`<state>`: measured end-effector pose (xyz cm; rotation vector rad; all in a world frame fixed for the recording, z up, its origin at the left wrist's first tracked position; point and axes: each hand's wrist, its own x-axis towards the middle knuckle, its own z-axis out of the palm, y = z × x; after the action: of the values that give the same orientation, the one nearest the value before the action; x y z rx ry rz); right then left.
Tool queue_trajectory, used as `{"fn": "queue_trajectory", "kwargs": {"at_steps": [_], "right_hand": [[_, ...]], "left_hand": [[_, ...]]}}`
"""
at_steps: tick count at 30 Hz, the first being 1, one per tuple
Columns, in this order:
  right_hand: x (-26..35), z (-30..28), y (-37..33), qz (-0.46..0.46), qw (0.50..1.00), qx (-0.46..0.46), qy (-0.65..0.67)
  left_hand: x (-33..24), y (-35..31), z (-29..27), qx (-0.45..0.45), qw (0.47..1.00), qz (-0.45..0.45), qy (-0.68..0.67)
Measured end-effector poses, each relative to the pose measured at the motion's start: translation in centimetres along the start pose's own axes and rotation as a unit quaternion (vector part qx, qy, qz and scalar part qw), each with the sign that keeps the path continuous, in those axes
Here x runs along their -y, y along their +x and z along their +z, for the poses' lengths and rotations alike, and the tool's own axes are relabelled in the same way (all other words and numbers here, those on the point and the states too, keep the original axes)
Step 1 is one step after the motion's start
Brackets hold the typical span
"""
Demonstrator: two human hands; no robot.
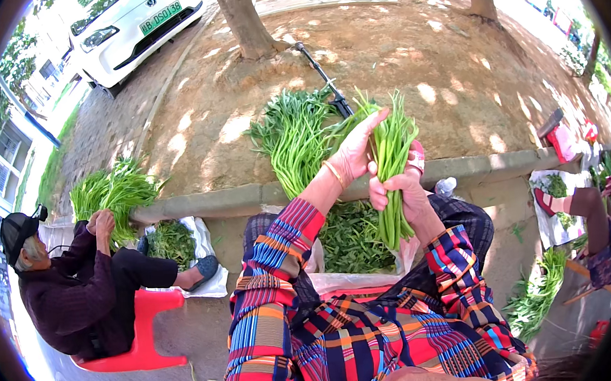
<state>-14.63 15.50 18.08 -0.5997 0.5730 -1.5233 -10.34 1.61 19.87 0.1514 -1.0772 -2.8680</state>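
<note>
Bunch of long green stems (393,131), one: upright with a slight tilt, in front of the person's lap, raised above the heap of cut leaves (355,240).

Right hand (401,187): fingers clenched round the lower part of the bunch, stem ends projecting below.

Left hand (354,150): fingers straight and released, laid along the bunch's left side; thumb near the stems. Yellowish bangle (334,174) at the wrist.

Plaid shirt (393,326), multicoloured, long-sleeved; worn by the person.

Pale plastic sheet (351,281): between the knees, under the cut leaves.

Pile of long-stemmed greens (291,138): beyond the left hand, on bare soil (210,144), reaching over the stone kerb (242,198).

Black rod-like implement (320,73): on the soil, its near end beside that pile.

Co-worker (65,292), at left: dark cap, dark clothing, seated on a red plastic stool (161,335); both hands raised together beside a second pile of greens (118,196).

Second person's leg (590,206), at right edge: red shoe, near a white sheet (548,230). Loose greens (539,294) below, on the pavement.

Background: white car (139,36), upper left; tree trunk (244,21), upper centre.
</note>
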Motion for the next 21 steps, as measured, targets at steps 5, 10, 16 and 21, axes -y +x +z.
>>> {"fn": "queue_trajectory", "kwargs": {"at_steps": [5, 10, 16, 21], "right_hand": [[-0.3, 0.1, -0.3, 0.023, 0.999, -0.004, 0.023], [-4.3, -0.8, -1.2, 0.085, 0.991, -0.027, 0.099], [-4.8, 0.4, -1.3, 0.083, 0.993, -0.037, 0.071], [-5.4, 1.0, -1.4, 0.051, 0.995, -0.068, 0.048]], "left_hand": [[1.6, 0.4, -1.5, 0.001, 0.990, -0.004, -0.142], [2.4, -1.5, -3.0, -0.041, 0.964, -0.129, -0.230], [2.8, -1.9, -3.7, -0.017, 0.980, -0.107, -0.170], [2.0, -2.5, -1.7, -0.067, 0.990, -0.052, -0.113]]}}
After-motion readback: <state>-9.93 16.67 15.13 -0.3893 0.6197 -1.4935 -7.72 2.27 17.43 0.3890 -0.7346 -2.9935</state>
